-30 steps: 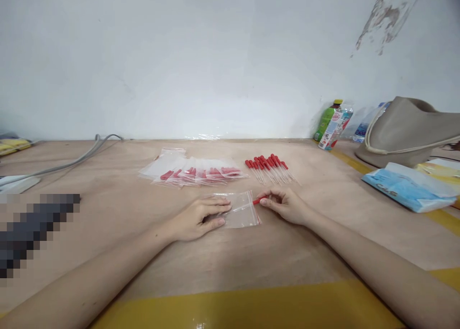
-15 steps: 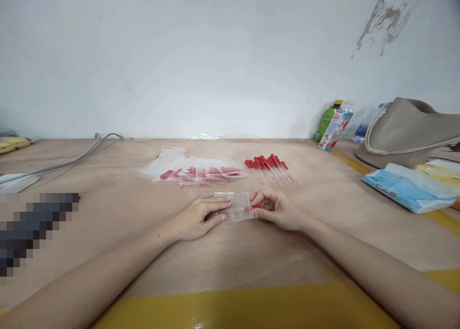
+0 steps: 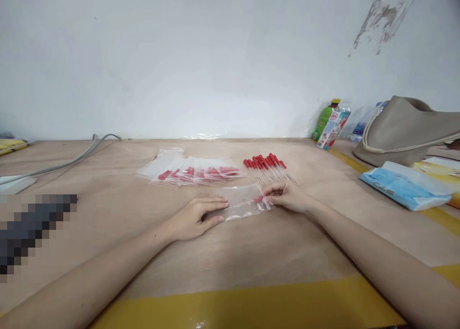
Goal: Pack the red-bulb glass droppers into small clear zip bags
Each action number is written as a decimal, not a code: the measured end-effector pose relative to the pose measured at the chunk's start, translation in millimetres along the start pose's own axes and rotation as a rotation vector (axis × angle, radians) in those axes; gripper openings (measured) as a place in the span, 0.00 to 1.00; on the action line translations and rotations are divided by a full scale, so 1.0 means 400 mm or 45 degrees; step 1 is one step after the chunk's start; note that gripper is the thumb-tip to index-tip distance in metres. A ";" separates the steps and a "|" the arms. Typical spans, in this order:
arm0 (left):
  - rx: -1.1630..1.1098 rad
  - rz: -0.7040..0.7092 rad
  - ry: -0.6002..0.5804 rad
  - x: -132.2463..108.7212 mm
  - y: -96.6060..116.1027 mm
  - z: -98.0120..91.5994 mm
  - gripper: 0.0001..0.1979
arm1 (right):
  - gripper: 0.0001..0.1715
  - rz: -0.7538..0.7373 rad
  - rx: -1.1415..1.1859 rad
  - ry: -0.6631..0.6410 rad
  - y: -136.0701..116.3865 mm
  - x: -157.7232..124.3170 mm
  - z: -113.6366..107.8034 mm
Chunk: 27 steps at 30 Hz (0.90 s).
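One bag (image 3: 242, 212), dropper (image 3: 258, 199) inside, left hand (image 3: 197, 217) atop, right hand (image 3: 288, 197) pinching end

The left hand (image 3: 192, 218) lies palm down, fingers (image 3: 214, 206) extended toward the right hand (image 3: 290, 197), thumb (image 3: 213, 222) apart on the near side. The right hand curls inward facing it, thumb and forefinger pressed in a pinch. Behind them, both forearms (image 3: 118, 269) angle inward.

through my remote feed i see red-bulbed clear droppers (image 3: 266, 162), a transparent bag (image 3: 239, 211), a light-brown table (image 3: 201, 266) banded in yellow, a blue-and-white packet (image 3: 398, 187), a green, yellow-capped bottle (image 3: 323, 122) and a pale grey-white wall (image 3: 161, 70).
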<state>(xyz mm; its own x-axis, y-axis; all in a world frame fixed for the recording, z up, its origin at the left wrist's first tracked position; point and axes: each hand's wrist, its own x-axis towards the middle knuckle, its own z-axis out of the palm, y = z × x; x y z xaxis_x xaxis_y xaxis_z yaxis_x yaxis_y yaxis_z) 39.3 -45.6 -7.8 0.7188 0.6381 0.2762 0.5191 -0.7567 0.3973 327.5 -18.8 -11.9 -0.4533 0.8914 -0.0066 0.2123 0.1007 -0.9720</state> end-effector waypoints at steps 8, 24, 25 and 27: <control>0.008 0.018 0.031 0.004 0.005 0.000 0.18 | 0.22 0.008 -0.041 0.140 0.003 -0.008 0.043; -0.001 -0.015 0.017 0.003 0.006 0.002 0.18 | 0.15 0.317 0.108 0.377 -0.016 -0.014 0.067; 0.000 -0.013 0.020 0.003 0.005 0.003 0.18 | 0.15 0.317 0.079 0.386 -0.012 -0.013 0.065; 0.003 -0.013 0.016 0.002 0.002 0.004 0.18 | 0.16 0.311 -0.034 0.411 -0.001 -0.012 0.058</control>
<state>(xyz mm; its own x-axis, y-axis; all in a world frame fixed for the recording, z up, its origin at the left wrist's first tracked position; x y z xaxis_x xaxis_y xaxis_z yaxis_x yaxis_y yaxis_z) 41.1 -45.9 -8.7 0.7077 0.6473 0.2830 0.5275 -0.7506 0.3979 309.5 -33.4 -16.9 -0.0921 0.9831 -0.1584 0.3042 -0.1237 -0.9445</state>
